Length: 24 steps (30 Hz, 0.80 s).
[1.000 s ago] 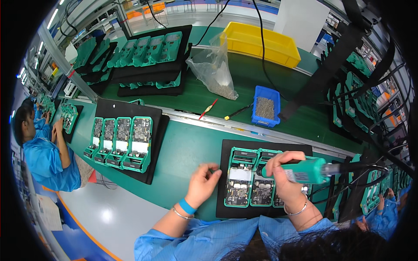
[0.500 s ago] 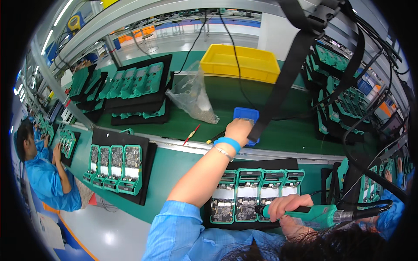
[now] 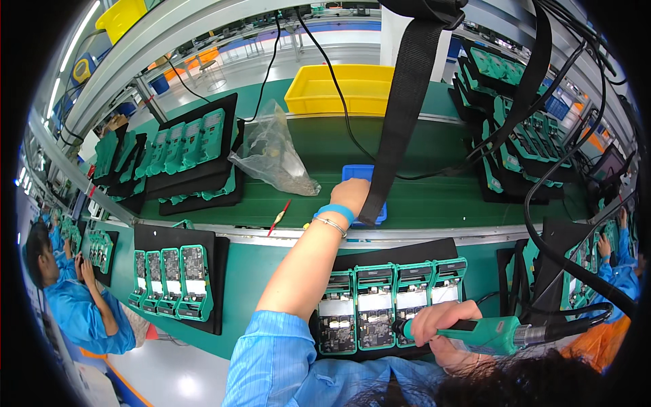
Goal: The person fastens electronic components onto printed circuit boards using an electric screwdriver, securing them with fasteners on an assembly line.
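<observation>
So the left hand point(image 3: 351, 195) is stretched way out across the bench and sits at the small blue plastic parts bin point(image 3: 364, 192) on the dark green conveyor belt point(image 3: 434, 169). The fingers are down in or on the bin and a hanging black strap point(image 3: 400, 108) covers part of it, so I can't tell if they're pinched on anything or loose. The right hand point(image 3: 439, 324) stays close to the body, fist wrapped around a green-handled electric screwdriver point(image 3: 491, 334), tip hovering just beside the row of green-framed circuit board assemblies point(image 3: 390, 305) on their black foam tray point(image 3: 386, 261).

My read: this is the fetch-a-fastener bit of a screw-driving job. Next it'd call for bringing the left hand back to the boards and lining the driver tip up, but that's a judgement.

Room-wise, the reach crosses the metal rail point(image 3: 434, 234) between bench and belt, and that strap plus a black cable point(image 3: 325, 61) hang right in the arm's lane. A crumpled clear plastic bag point(image 3: 271, 159) lies just left of the bin, and a red-handled tool point(image 3: 278, 217) sits near the rail. A yellow plastic crate point(image 3: 339, 91) is well behind. Another tray of boards point(image 3: 173, 281) lies to the left, and a co-worker in blue point(image 3: 81, 305) sits well apart.
</observation>
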Available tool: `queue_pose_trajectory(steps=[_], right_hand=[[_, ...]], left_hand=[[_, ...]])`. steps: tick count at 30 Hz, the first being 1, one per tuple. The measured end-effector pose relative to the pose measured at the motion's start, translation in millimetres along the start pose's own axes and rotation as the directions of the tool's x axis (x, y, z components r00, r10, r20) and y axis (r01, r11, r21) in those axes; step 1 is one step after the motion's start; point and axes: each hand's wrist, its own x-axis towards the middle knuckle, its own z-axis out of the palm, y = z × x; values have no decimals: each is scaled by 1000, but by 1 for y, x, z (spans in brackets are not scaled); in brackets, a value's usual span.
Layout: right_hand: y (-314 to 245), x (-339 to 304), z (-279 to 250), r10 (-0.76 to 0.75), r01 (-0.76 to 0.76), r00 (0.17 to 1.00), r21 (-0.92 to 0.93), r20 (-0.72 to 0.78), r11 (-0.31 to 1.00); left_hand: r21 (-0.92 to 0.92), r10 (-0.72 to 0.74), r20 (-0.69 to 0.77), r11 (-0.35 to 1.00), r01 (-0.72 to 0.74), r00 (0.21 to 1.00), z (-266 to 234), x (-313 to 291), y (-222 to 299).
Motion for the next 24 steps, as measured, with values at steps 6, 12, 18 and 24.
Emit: queue_pose_trajectory(steps=[6, 12, 18, 24], right_hand=[[3, -4, 8, -2, 2, 1000, 9, 2, 1000], [2, -5, 24, 24, -26, 999, 33, 44, 999], [-10, -6, 31, 30, -30, 999, -5, 14, 1000], [3, -7, 33, 23, -23, 1000, 45, 1, 999]], left_hand=[[-114, -97, -155, 990, 79, 983, -7, -17, -1], [-328, -113, -306, 944, 7, 945, -10, -25, -11], [-922, -179, -133, 384, -55, 975, -32, -61, -5], [-992, -152, 15, -123, -4, 988, -47, -201, -6]])
